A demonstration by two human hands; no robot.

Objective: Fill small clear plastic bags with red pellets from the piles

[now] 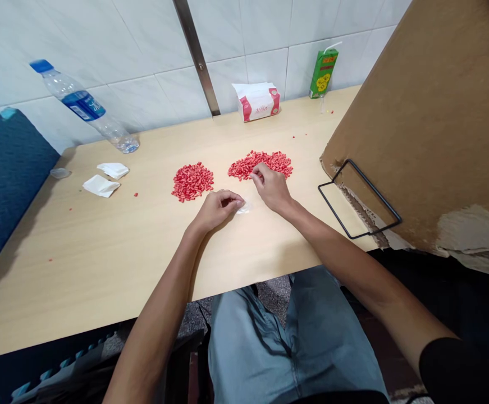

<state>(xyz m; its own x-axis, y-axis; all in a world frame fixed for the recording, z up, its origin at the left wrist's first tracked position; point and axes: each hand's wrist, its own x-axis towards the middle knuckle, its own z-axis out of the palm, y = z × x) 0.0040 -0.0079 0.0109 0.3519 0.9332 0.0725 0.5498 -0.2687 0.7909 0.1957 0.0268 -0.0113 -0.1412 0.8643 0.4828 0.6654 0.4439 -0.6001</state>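
Left hand (219, 210) pinching clear plastic (245, 207), right hand (273, 188) with fingers curled at the right heap of red pellets (270, 159), pinch unclear, left heap of red pellets (192, 182) beside, white-and-red tissue pack (258, 103), blue-labelled bottle (87, 108), green carton (324, 73) behind, lettering too small to read

pellets (192, 181): red | table (143, 252): pale tan | bottle label (85, 105): blue | carton (316, 72): green, yellow flowers (323, 83)

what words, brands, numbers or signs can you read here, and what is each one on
None reads clearly enough to quote.
Plastic bottle: white lettering on blue, too small and slanted to read.
White-and-red tissue pack: red script on its front, too blurred to read.
Green drink carton: markings above the yellow flowers, too small to read.
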